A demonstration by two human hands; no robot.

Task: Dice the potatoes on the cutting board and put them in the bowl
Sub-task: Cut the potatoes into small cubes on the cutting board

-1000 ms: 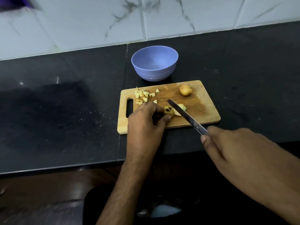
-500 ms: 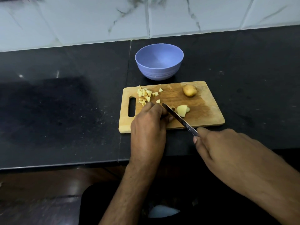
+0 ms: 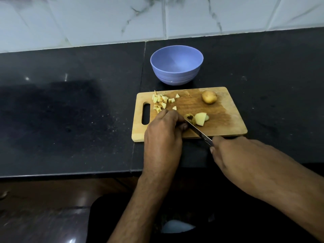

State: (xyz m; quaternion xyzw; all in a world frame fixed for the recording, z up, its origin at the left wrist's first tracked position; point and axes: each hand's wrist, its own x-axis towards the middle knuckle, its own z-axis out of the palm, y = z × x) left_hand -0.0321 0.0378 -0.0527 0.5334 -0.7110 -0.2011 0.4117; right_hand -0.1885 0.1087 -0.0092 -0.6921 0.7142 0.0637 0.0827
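Observation:
A wooden cutting board (image 3: 228, 123) lies on the black counter. Diced potato pieces (image 3: 162, 101) are piled at its back left near the handle slot. A whole small potato (image 3: 209, 97) sits at the back right. A cut potato piece with skin and slices (image 3: 199, 118) lies mid-board. My left hand (image 3: 164, 135) rests curled on the board just left of that piece, fingertips hidden. My right hand (image 3: 235, 155) grips the knife (image 3: 198, 131), whose blade runs up-left to the cut piece, beside my left fingers. The purple bowl (image 3: 176, 64) stands behind the board, nothing visible in it.
The black stone counter (image 3: 70, 111) stretches left and right of the board, with its front edge just below my hands. A white marble-tiled wall (image 3: 105, 20) rises behind the bowl. Dark floor lies below the counter edge.
The knife blade has slid left and lower, from across the cut potato to its left side. My left hand has shifted slightly off the piece, uncovering it.

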